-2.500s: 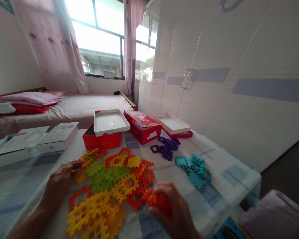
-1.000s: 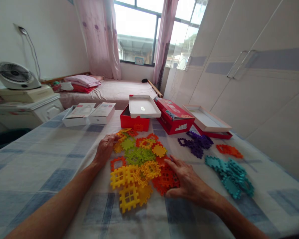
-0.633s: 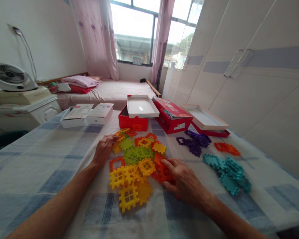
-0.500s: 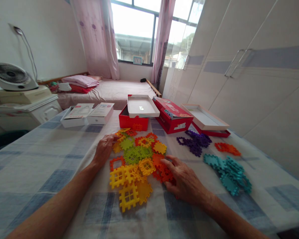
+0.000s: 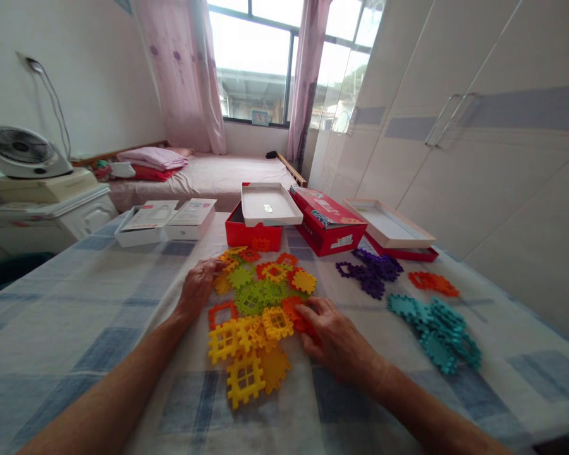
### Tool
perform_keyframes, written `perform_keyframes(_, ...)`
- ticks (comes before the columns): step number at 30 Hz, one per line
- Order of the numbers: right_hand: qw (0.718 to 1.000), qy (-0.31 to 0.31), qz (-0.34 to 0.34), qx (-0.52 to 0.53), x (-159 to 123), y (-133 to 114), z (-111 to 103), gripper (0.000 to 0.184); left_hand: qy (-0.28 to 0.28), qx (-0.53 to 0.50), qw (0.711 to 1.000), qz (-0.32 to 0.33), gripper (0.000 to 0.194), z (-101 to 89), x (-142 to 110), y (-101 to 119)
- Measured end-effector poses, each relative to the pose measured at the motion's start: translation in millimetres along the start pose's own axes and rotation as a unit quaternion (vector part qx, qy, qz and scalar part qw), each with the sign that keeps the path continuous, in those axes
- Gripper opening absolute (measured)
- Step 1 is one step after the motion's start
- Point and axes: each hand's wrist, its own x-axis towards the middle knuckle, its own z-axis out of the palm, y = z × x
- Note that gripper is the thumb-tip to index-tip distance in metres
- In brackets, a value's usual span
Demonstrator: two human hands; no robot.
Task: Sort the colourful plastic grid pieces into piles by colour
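Observation:
A loose heap of flat plastic interlocking tiles lies before me, with yellow tiles [image 5: 245, 378] at the near end and green tiles [image 5: 260, 296] in the middle. At the heap's upper left edge, my left hand [image 5: 200, 284] has its fingers curled against a yellow-orange tile [image 5: 229, 260]. On the opposite side, my right hand [image 5: 334, 335] closes over several red-orange tiles [image 5: 294, 308], which its fingers partly cover. An orange frame tile [image 5: 222, 314] lies at the heap's left, between the two hands.
Purple tiles [image 5: 372, 272], an orange stack [image 5: 434, 284] and teal tiles [image 5: 439, 332] lie to the right. Behind the heap stand a red box [image 5: 253, 237] with a white lid [image 5: 270, 205], another red box [image 5: 329, 221], a shallow tray [image 5: 391, 224] and white boxes [image 5: 191, 221].
My right hand has moved slightly left, drawing the red-orange tiles closer to the yellow ones and covering more of them. My left hand has barely moved.

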Motion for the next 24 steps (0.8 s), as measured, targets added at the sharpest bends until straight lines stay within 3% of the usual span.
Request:
perform_keyframes(3, 1.0, 0.003, -0.02, 0.002, -0.2, 4.6, -1.1, 0.035, 0.002, 0.003, 1.0, -0.001, 0.052, 0.1, 0.9, -1.0)
perform_keyframes(8, 1.0, -0.008, -0.02, -0.015, 4.0, 5.1, -3.2, 0.049, -0.003, 0.006, 1.0, 0.009, 0.052, -0.9, 0.1, -0.8)
perform_keyframes(11, 0.999, -0.026, -0.034, 0.0, 6.5, 3.2, -4.9, 0.041, -0.009, 0.0, 1.0, 0.009, 0.051, -1.1, -0.7, -0.5)
perform_keyframes(15, 0.995, 0.019, -0.02, 0.091, 6.2, 6.6, -5.4, 0.033, -0.01, -0.001, 1.0, 0.016, 0.052, -1.1, -1.2, 0.8)
perform_keyframes(18, 0.977, 0.05, 0.034, 0.204, 5.7, 13.4, -7.5, 0.028, -0.006, 0.01, 1.0, 0.02, 0.052, -1.5, -1.1, 2.3)
perform_keyframes(21, 0.924, 0.044, 0.124, 0.36, 5.4, 21.1, -12.5, 0.022, -0.001, 0.013, 1.0, 0.019, 0.053, -1.8, -0.8, 3.3)
perform_keyframes(24, 0.794, 0.024, 0.232, 0.561, 2.1, 29.5, -19.5, 0.024, -0.005, 0.013, 1.0, 0.011, 0.053, -1.8, -1.1, 4.5)
